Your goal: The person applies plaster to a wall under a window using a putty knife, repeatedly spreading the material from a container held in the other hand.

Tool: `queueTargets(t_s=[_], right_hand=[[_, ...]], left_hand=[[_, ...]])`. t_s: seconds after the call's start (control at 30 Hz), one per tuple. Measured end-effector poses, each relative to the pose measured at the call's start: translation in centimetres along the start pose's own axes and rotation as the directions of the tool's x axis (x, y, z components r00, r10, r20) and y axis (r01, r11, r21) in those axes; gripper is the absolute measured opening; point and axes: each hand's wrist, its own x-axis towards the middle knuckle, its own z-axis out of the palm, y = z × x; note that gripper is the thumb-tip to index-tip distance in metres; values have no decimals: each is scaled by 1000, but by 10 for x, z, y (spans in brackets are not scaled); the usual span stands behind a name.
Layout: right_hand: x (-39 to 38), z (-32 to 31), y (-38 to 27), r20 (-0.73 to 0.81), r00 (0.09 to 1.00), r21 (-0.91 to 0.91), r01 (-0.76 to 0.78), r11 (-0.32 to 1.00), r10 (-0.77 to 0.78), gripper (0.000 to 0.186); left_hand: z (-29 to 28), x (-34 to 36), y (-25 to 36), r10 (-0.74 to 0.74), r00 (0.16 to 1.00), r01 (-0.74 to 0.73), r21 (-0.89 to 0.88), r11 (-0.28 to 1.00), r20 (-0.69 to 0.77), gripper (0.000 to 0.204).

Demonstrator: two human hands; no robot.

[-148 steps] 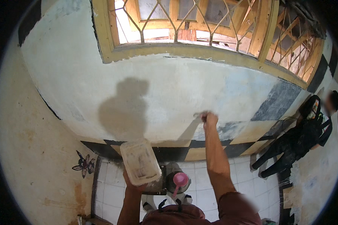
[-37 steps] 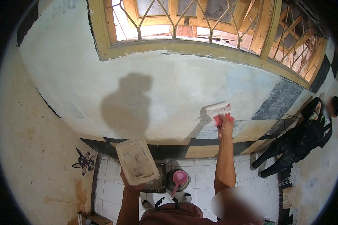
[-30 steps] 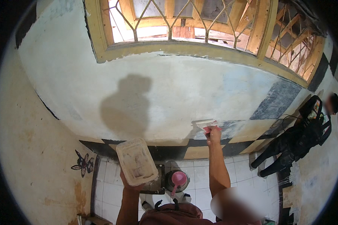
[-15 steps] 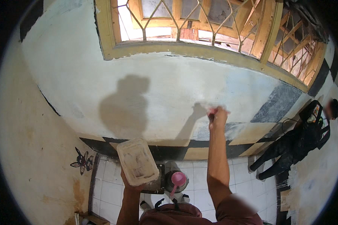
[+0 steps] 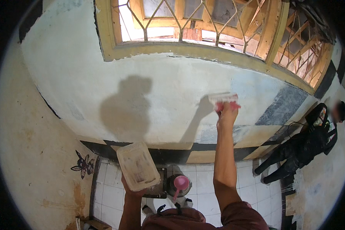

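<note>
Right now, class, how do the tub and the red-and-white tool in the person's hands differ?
The tub is cream with dark smears inside; the tool is red and whitish.
The tub looks larger than the tool.
The tub is by the left hand, nearer the body; the tool is in the right hand, at the wall.
Both are hand-held.

My left hand (image 5: 135, 193) lies mostly behind the tray (image 5: 138, 166); its fingers are concealed. My right hand (image 5: 227, 114) obscures part of the hand tool's red grip (image 5: 234, 105); the tool's pale edge (image 5: 223, 97) is motion-blurred, and its contact with the wall cannot be confirmed. The tray overlaps the dark board (image 5: 163, 182). The pink dipper (image 5: 181, 182) masks the round container's (image 5: 186, 190) interior. The upper edge truncates the window (image 5: 195, 48); the lower, my maroon shirt (image 5: 174, 221). Another person's (image 5: 312, 138) head is blurred.
</note>
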Motion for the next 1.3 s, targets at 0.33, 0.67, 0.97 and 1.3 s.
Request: queueTargets(t_s=[0.33,0.67,0.97,1.3], right_hand=[[44,-26,24,893,320,-386,906,-174,-316,19],[7,-4,16,924,264,-310,941,-138,-278,11],[-21,-81,76,912,410,-411,906,100,29,26],[84,-42,-51,216,535,-825,548,141,-817,14]], left_hand=[[-1,6,-1,-115,993,111,-138,984,-19,89],[-6,12,3,185,967,-242,413,878,173,87],[12,7,25,-165,984,124,-401,907,-69,82],[-4,-2,20,-5,997,1,-55,999,-75,65]])
